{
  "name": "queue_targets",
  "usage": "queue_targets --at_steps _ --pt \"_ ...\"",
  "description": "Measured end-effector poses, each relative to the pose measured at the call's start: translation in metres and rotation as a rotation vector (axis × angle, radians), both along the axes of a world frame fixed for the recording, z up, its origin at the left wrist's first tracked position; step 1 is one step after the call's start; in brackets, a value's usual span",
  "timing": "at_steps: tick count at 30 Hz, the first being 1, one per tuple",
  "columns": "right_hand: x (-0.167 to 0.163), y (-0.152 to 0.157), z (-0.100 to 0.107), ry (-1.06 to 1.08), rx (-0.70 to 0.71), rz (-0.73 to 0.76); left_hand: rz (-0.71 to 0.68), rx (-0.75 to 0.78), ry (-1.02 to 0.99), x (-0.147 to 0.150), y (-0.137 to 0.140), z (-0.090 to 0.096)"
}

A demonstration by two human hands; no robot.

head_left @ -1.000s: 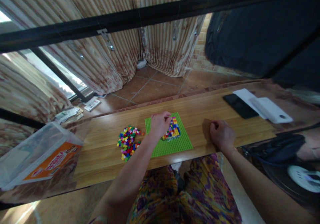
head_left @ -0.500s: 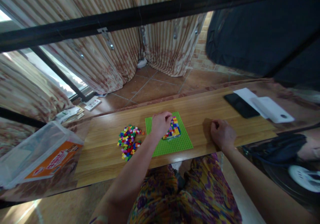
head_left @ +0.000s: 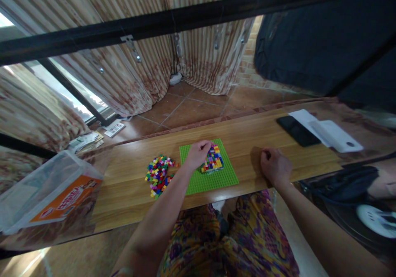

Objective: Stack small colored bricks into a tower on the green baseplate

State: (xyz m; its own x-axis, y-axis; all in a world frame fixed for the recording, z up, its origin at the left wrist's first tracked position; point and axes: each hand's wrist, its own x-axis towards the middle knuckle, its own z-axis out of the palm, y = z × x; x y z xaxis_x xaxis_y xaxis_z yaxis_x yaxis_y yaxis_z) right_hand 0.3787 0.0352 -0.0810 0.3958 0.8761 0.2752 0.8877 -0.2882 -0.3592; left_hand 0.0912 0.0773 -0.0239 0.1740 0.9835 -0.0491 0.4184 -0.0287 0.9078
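Observation:
A green studded baseplate (head_left: 213, 182) lies on the wooden board in front of me. On it stands a block of small multicoloured bricks (head_left: 214, 159), packed side by side. My left hand (head_left: 198, 154) is over the block's far left corner, thumb and fingers pinched together; whatever is between the fingertips is too small or hidden to make out. To the left of the baseplate is a loose pile of small coloured bricks (head_left: 159, 174), partly behind my left forearm. My right hand (head_left: 276, 166) rests curled on the board, right of the baseplate, with its fingers' inside hidden.
The long wooden board (head_left: 130, 202) carries a black phone (head_left: 298, 131) and white flat items (head_left: 338, 136) at its right end. A clear plastic tub (head_left: 46, 190) with an orange label stands to the left. A dark metal bar (head_left: 192, 17) crosses beyond the board.
My left hand has shifted slightly, down and to the left, still pinched at the brick block. More of the block's surface shows. My right hand has stayed put.

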Motion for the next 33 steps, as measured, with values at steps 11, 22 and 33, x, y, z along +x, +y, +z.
queue_targets --at_steps 11,22,33 --pt "-0.001 -0.001 0.002 0.0 -0.015 -0.01 -0.022 0.084 0.129 0.004 -0.001 0.002" --pt "0.0 0.0 0.0 0.0 -0.013 -0.004 0.005 0.056 0.102 0.012 0.002 0.002" --pt "-0.003 -0.001 0.005 0.032 -0.029 -0.013 -0.023 0.073 0.02 0.011 -0.006 -0.008"
